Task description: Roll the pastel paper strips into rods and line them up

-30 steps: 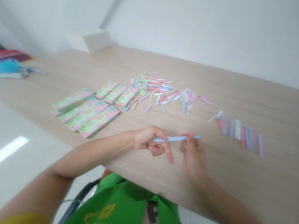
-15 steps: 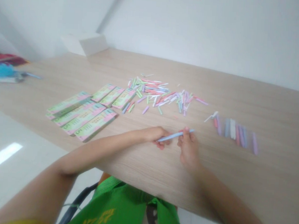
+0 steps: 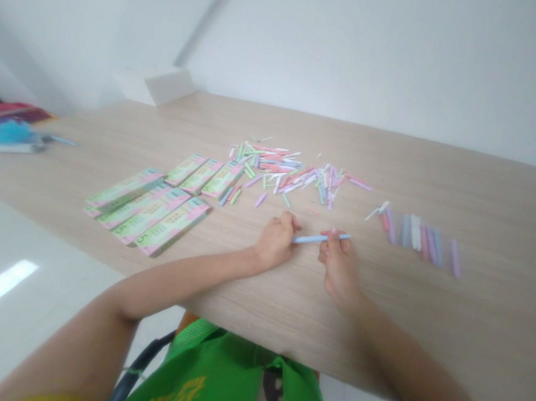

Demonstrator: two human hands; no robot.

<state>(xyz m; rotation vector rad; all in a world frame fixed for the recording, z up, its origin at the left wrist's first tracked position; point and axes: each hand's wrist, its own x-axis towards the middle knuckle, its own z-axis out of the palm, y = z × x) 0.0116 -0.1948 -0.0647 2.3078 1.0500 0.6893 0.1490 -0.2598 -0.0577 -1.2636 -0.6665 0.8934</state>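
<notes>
One pale blue stick (image 3: pixel 310 239), slim, straight and even in tint, its finer surface lost to blur; we find it at the centre of our dial, above the near part of the worktop (image 3: pixel 477 340), its length running roughly from nine to three. One right hand (image 3: pixel 340 268), clamped on the stick by thumb and fingers, a short blue tip showing beyond the grip. One left hand (image 3: pixel 274 242), curled at the stick's nine o'clock end and meeting it; we cannot tell whether its fingers close on it. The two hands stand apart, bridged by the stick. Toward eleven, one loose heap of sticks (image 3: pixel 282 164) in pink, green, white, blue and lilac, lying at mixed angles. At three, one rough row of sticks (image 3: pixel 431 244), white, blue, pink and lilac. Between nine and ten, printed cartons (image 3: pixel 173 226) in green and pink, laid slantwise in two groups. Surface: pale wood grain. Room: a plain whitish wall (image 3: pixel 371 61) at twelve; one white block (image 3: pixel 170 87) toward ten, at the worktop's back; a glossy pale floor (image 3: pixel 62 297) between eight and nine, bearing a bright reflection; one green garment (image 3: pixel 225 373) with yellow marks toward seven.
</notes>
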